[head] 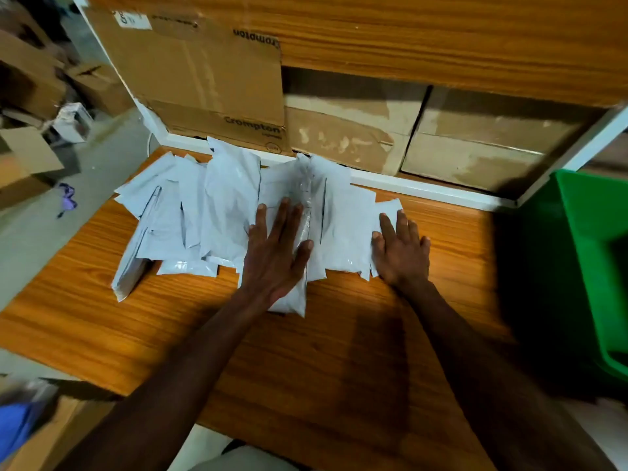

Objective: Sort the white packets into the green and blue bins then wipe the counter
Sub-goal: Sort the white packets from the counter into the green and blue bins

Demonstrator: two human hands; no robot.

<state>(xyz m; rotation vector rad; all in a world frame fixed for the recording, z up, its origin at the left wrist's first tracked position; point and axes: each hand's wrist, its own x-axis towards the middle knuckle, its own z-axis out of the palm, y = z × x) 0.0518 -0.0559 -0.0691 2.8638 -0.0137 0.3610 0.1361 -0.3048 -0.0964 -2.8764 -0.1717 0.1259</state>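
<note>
Sorting judged barely begun: the white packets (217, 212) are all heaped on the counter (339, 351), under and beyond both hands. Left hand (275, 253) is laid flat on the pile's middle, fingers straight and spread, nothing gripped. Right hand (401, 249) is pressed flat on the pile's right edge, also holding nothing. Green bin (591, 253) is well right of the right hand; no packets seen in it, interior mostly out of frame. Blue bin not identifiable. Wipe not yet done; no cloth seen.
</note>
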